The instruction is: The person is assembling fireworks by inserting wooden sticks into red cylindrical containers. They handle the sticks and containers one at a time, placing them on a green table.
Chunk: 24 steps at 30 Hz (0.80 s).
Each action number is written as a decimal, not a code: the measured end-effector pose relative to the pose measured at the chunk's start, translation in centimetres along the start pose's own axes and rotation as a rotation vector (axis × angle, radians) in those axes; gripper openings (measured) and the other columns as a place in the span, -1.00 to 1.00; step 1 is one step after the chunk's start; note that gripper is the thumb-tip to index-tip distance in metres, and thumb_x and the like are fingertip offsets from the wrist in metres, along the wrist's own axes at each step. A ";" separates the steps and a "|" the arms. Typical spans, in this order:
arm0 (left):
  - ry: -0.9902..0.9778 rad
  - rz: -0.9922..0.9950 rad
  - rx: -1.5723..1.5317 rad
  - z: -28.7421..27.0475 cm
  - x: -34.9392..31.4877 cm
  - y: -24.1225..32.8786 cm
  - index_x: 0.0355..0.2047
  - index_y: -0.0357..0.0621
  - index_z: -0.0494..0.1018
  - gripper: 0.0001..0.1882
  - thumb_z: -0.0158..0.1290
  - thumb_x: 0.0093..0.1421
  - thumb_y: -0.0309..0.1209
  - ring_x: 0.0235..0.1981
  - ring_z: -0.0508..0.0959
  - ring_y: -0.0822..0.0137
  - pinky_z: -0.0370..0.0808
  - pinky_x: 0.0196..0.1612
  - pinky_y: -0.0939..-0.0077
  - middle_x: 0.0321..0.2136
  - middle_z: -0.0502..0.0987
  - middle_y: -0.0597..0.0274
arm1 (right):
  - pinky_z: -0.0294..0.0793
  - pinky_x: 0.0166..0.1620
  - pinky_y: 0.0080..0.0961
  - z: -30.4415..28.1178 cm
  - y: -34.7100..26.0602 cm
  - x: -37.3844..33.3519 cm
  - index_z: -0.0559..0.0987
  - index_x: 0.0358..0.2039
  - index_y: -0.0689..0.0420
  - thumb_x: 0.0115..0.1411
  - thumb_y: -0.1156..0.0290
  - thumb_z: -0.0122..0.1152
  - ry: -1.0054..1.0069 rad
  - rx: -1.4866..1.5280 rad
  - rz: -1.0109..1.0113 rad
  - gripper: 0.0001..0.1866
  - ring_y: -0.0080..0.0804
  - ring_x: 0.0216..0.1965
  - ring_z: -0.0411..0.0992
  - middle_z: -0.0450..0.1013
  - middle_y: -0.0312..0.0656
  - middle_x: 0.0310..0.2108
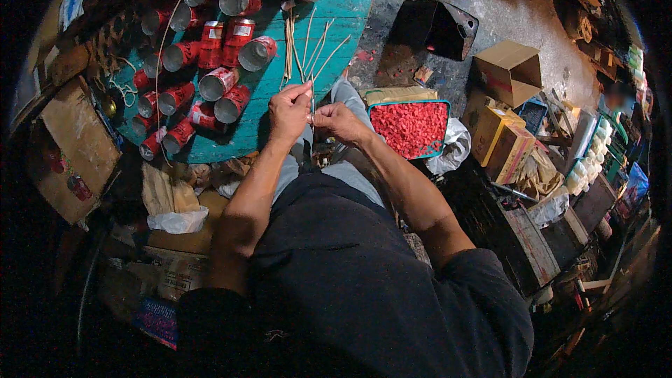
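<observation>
Fingers of the left hand (289, 113) pinched narrow on slim, pale, stringlike strands (312, 88); fingers of the right hand (339, 123) also drawn together just below, apparently on the lower ends, exact contact too small to tell. Strands sit between the hands, tips fanned out over the edge of the teal-painted wooden worktop (350, 0). Main risk: a loose or uneven pinch lets one slip into the gap between the knees, since the hands are over the lap, not the boards. Splayed tips could also cross the thicker tan bundle of strands (289, 45) lying beside them and tangle. Farther left, red open-ended metal cans (214, 84) crowd close, many apparently on their sides; a forearm swinging left could set them rolling off the curved edge. A long, thin, bowed pale cane (161, 49) lies across some and could drag them if caught. Right of the legs, the teal-rimmed rectangular tray (447, 129) full of small red chips (406, 126) could spill if a knee bumps it.
</observation>
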State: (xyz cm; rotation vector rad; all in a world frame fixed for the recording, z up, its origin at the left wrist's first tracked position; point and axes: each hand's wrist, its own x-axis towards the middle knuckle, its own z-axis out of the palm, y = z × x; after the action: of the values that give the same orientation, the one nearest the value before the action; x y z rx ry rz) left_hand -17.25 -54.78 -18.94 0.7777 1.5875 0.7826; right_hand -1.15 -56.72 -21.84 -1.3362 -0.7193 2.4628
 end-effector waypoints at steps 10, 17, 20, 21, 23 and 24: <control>0.097 -0.172 -0.103 -1.0 -1.4 0.9 -0.14 -0.36 0.55 -0.78 0.06 0.21 -0.61 -0.51 0.46 0.60 0.35 -0.52 0.65 -0.46 0.52 0.29 | 0.41 -0.38 -0.68 1.2 -2.8 -2.3 0.45 -0.22 0.19 0.16 0.50 0.34 -0.077 0.253 -0.058 -0.76 -0.61 -0.40 0.49 0.50 -0.30 -0.44; -0.137 0.028 -0.045 -0.9 -4.0 1.2 0.09 -0.31 0.37 -0.63 -0.02 0.25 -0.65 -0.40 0.47 0.56 0.40 -0.41 0.68 -0.35 0.48 0.31 | 0.55 -0.28 -0.49 0.9 -7.1 -1.6 0.38 -0.14 0.21 0.11 0.56 0.35 0.530 -0.147 -0.450 -0.64 -0.47 -0.33 0.55 0.54 -0.23 -0.44; -0.014 -0.082 -0.107 -1.8 -4.8 0.9 0.10 -0.32 0.37 -0.63 0.00 0.26 -0.61 -0.41 0.47 0.54 0.44 -0.38 0.66 -0.31 0.47 0.30 | 0.52 -0.33 -0.31 0.0 -8.5 0.0 0.37 -0.16 0.21 0.07 0.46 0.37 0.690 -0.697 -0.586 -0.61 -0.22 -0.40 0.57 0.53 -0.07 -0.44; 0.014 -0.119 -0.115 -2.4 -5.1 0.8 0.10 -0.31 0.37 -0.62 0.00 0.27 -0.61 -0.41 0.47 0.54 0.45 -0.38 0.66 -0.31 0.47 0.30 | 0.52 -0.32 -0.30 -0.2 -8.8 0.6 0.37 -0.17 0.22 0.07 0.44 0.38 0.707 -0.821 -0.585 -0.60 -0.18 -0.38 0.57 0.53 -0.04 -0.43; -0.008 -0.101 -0.090 -3.4 -5.4 0.5 0.11 -0.31 0.36 -0.62 0.00 0.28 -0.59 -0.41 0.48 0.54 0.49 -0.37 0.66 -0.30 0.48 0.29 | 0.49 -0.38 -0.16 0.1 -8.9 1.9 0.37 -0.18 0.20 0.05 0.46 0.34 0.764 -1.033 -0.654 -0.63 0.02 -0.44 0.54 0.52 -0.02 -0.49; 0.002 -0.119 -0.114 -3.8 -5.6 0.3 0.11 -0.31 0.36 -0.63 0.00 0.28 -0.58 -0.40 0.48 0.53 0.49 -0.37 0.65 -0.30 0.48 0.28 | 0.49 -0.39 -0.15 0.4 -8.7 2.3 0.37 -0.18 0.20 0.05 0.47 0.33 0.781 -1.072 -0.667 -0.63 0.04 -0.45 0.53 0.52 -0.03 -0.50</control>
State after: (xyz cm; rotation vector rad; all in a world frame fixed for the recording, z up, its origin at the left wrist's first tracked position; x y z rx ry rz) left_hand -20.24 -59.52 -15.10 0.5947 1.5622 0.7797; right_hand -2.93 -48.44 -18.65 -1.7329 -1.9139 0.8369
